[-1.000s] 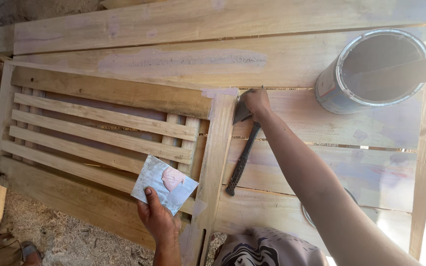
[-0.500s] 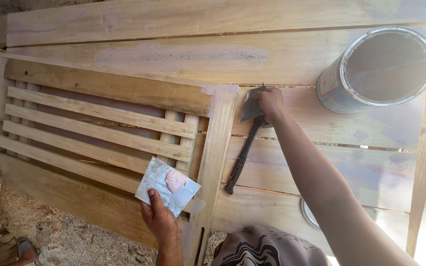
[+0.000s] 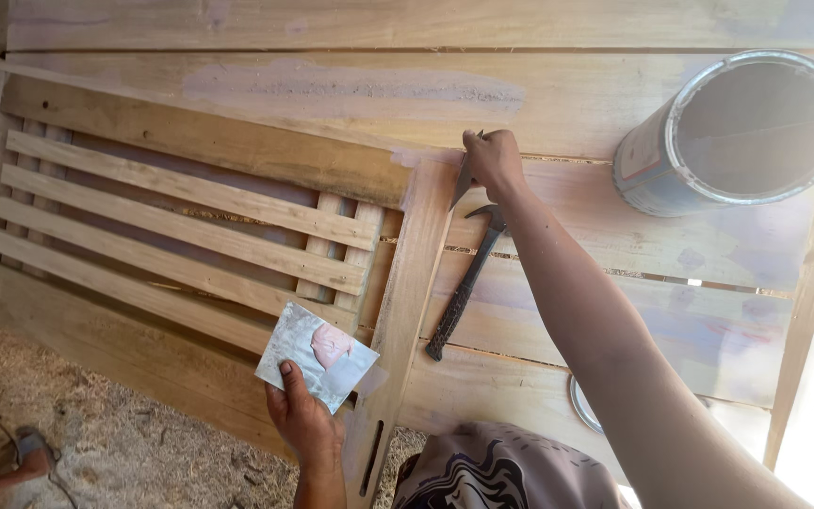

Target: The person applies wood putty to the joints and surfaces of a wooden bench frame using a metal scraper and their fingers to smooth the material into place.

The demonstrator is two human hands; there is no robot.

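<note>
The right hand (image 3: 494,160) is up at the top corner of the frame (image 3: 407,283). Its fingers are curled tight around a small flat blade (image 3: 461,181). The blade tip touches the wood where the frame's post meets the top rail.

The left hand (image 3: 305,419) is low down, by the bottom of the post. Its fingers pinch a flat card (image 3: 317,356) from below, with the thumb on top. A pink blob (image 3: 331,345) sits on the card.

The frame has long slats and lies on the table (image 3: 614,245). A hammer (image 3: 465,283) lies on the table just beside the post, under the right arm. A big round can (image 3: 737,132) stands at the far right, with a stick across its top. Sawdust (image 3: 96,443) covers the floor at the lower left.
</note>
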